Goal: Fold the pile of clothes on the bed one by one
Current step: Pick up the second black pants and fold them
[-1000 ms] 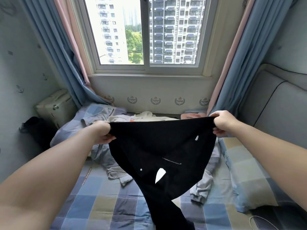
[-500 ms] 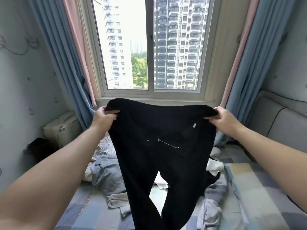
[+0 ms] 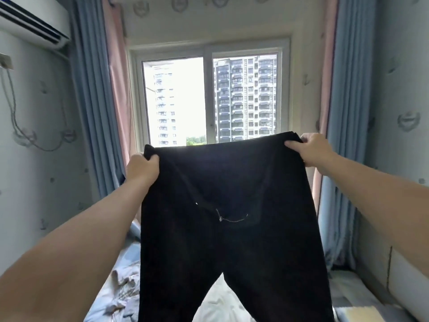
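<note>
A pair of black trousers [image 3: 228, 219] is held up in the air in front of the window [image 3: 210, 98], above the bed [image 3: 111, 289]. The waistband is stretched across at the top, slightly higher on the right, and the two legs hang straight down, so the long axis runs vertically. The legs part low in the frame and are cut off by its bottom edge. A small metal zip pull with a thin pale line is seen near the middle of the cloth.

The left corner of the waistband is gripped by the left hand [image 3: 141, 170], whose fingers are curled over the edge of the fabric. The right corner is pinched by the right hand [image 3: 312, 149], with the thumb pressed on the front of the cloth. Both forearms are extended forward.

Below the trousers, crumpled pale clothes [image 3: 126, 290] are seen lying on a checked blue sheet. The window is framed by pink and blue curtains [image 3: 92, 112] on each side, and tall apartment blocks are visible through the glass. An air conditioner [image 3: 30, 22] is mounted high on the left wall, with a cable looped beneath it. A padded headboard [image 3: 406, 270] is seen at the right.
</note>
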`<state>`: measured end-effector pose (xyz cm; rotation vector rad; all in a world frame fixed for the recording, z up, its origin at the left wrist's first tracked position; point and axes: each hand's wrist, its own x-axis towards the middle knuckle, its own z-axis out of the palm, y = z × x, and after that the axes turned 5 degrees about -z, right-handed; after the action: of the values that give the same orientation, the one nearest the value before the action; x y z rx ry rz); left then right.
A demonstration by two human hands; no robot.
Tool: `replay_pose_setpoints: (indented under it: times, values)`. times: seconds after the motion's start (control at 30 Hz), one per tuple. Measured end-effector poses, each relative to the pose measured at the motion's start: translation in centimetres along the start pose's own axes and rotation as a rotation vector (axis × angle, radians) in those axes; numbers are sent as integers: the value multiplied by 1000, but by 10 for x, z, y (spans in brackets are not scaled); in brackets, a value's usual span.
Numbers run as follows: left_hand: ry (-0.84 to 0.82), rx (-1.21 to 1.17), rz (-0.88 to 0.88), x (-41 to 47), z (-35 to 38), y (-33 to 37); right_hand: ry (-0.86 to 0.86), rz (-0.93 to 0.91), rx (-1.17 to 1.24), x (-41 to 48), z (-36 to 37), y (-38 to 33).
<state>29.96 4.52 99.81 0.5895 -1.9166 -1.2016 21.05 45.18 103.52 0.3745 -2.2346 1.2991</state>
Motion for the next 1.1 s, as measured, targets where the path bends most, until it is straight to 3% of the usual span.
replay_pose_setpoints:
  times: [0.13, 0.27, 0.4, 0.57, 0.73, 0.83, 0.93, 1.1]
  values:
    - [-1, 74, -41, 6, 3, 6, 19, 143, 138, 1, 1, -12]
    - [-72, 84, -224, 7, 6, 2, -89, 365, 337, 3, 6, -13]
    - [-158, -88, -458, 1, 8, -8, -171, 515, 339, -3, 14, -11]
    - [-255, -330, -544, -15, 28, 0, -334, 539, 385, -24, 34, -28]
    - [-408, -638, -437, -58, 50, 38, -503, 498, 555, -41, 62, -62]
    - [-580, -734, -351, -86, 53, 54, -554, 387, 608, -46, 70, -80]
    - [-715, -663, -247, -100, 52, 58, -598, 265, 610, -52, 74, -93]
    - [-771, -515, -75, -112, 51, 59, -503, 133, 545, -56, 78, -96]
